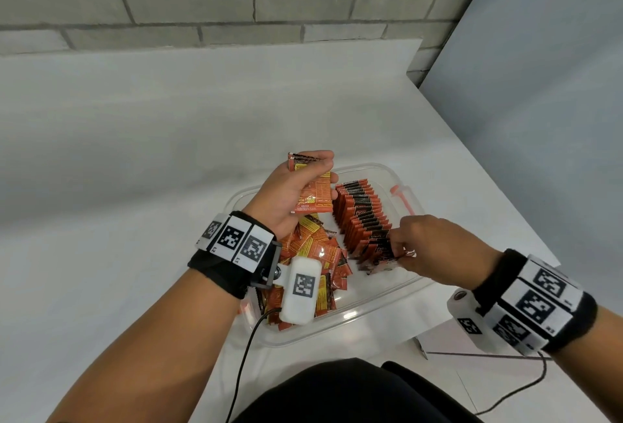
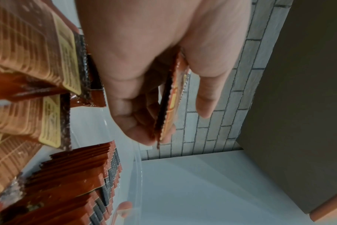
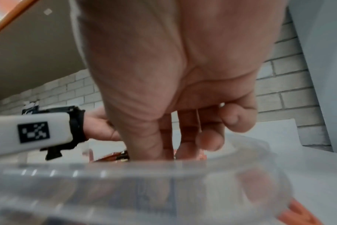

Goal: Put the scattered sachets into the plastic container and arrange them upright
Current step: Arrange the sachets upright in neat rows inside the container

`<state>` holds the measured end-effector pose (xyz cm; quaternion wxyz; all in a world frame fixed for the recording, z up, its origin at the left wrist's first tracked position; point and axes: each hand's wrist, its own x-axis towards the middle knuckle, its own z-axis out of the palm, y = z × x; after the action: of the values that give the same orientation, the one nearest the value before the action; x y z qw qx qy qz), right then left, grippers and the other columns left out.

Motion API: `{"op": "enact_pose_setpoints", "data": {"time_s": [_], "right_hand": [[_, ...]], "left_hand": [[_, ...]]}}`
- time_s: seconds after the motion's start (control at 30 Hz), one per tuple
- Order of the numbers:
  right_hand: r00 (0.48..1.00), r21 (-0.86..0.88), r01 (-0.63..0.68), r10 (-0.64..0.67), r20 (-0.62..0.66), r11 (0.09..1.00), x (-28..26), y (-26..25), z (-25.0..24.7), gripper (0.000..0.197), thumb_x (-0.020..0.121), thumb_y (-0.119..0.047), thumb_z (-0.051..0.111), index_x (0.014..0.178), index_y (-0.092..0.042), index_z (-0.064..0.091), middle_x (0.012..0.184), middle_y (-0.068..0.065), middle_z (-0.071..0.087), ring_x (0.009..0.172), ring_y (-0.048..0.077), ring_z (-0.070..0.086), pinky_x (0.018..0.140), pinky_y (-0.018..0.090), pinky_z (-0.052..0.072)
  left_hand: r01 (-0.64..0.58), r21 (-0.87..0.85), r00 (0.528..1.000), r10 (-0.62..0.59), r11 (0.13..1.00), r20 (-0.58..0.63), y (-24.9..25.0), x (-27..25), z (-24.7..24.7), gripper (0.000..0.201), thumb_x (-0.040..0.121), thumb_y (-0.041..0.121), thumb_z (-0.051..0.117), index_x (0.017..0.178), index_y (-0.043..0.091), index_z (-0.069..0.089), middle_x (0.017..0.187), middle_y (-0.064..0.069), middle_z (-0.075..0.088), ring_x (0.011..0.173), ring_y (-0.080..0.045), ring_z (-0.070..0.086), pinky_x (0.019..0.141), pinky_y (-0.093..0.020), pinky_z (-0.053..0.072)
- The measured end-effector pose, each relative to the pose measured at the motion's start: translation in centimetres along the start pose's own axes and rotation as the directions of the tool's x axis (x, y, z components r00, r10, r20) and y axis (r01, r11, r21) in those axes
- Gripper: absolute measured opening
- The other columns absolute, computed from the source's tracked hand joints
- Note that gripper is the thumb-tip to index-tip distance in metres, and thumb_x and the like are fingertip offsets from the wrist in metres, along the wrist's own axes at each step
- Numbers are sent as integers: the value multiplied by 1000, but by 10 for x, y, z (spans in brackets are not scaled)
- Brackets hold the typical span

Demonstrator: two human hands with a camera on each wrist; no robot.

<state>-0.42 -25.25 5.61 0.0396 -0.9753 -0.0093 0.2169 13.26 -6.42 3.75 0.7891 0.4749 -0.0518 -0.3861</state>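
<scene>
Head view: the left hand (image 1: 290,193) grips a few red-and-yellow sachets (image 1: 315,198) above the plastic container (image 1: 357,316) near the desk's (image 1: 118,152) front edge. The right hand (image 1: 435,247) pinches the nearest sachet of the upright row (image 1: 362,217). The printing is too small to read.

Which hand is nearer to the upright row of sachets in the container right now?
Right. The right hand has its fingers at the near end of the upright row. The left hand is raised beside the row's far end, gripping sachets.
</scene>
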Motion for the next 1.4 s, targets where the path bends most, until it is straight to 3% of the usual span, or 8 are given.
{"op": "enact_pose_setpoints", "data": {"time_s": [0.23,0.4,0.5,0.6,0.77,0.97,1.2,1.4], "right_hand": [[1000,-165,-10,8,-16,986,3,-3,6,9,91,-26,50,88,-21,58,90,-6,61,81,16,59,66,25,43],[993,-198,0,-23,-114,980,5,-7,4,13,92,-23,49,86,-18,59,85,-4,61,68,16,49,63,23,31],[982,-201,24,-61,-179,979,6,-7,9,17,84,-16,62,69,-16,54,68,-2,60,54,16,41,57,25,32],[978,-208,67,-106,-179,976,5,-7,12,41,69,-12,75,61,-22,36,53,-4,53,43,13,32,48,23,30],[983,-189,25,-58,-174,982,7,-2,14,22,85,-19,61,71,-21,43,68,-5,53,57,18,44,60,26,32],[994,-194,12,-32,-104,981,6,0,11,16,90,-30,58,82,-21,47,79,-8,51,69,17,49,68,23,31],[995,-213,-21,-2,-104,977,7,-1,10,21,91,-34,56,82,-23,41,80,-10,47,71,15,47,71,22,31],[994,-171,-11,-9,-113,985,4,-1,6,18,91,-35,58,83,-21,48,84,-9,54,74,14,53,68,21,30]], "left_hand": [[-2,2,1000,2,1000,0,0,0,0,18,90,12,58,108,12,63,79,-8,65,61,-18,64,53,-24,54],[-2,7,1000,2,1000,1,1,-1,0,20,90,12,58,110,12,63,81,-9,65,62,-18,64,54,-24,54],[-4,15,1000,4,1000,2,1,-1,0,21,90,12,58,110,12,63,81,-9,65,62,-18,64,54,-24,54],[-1,15,1000,2,1000,-2,1,-1,0,18,91,12,57,109,12,63,81,-9,65,63,-19,64,54,-24,54],[-2,33,1000,2,999,-6,0,0,0,21,90,13,58,111,12,63,81,-8,66,64,-19,64,54,-25,54],[-2,29,1000,2,1000,-9,0,0,0,19,91,11,57,109,11,63,80,-9,66,63,-19,64,53,-24,54],[3,36,1000,-3,999,-10,-1,1,-1,19,91,12,57,109,11,64,80,-8,66,62,-18,64,54,-25,54],[17,19,1000,-17,1000,-6,-2,3,-2,18,92,12,57,109,12,63,79,-8,67,63,-19,65,55,-26,54]]}}
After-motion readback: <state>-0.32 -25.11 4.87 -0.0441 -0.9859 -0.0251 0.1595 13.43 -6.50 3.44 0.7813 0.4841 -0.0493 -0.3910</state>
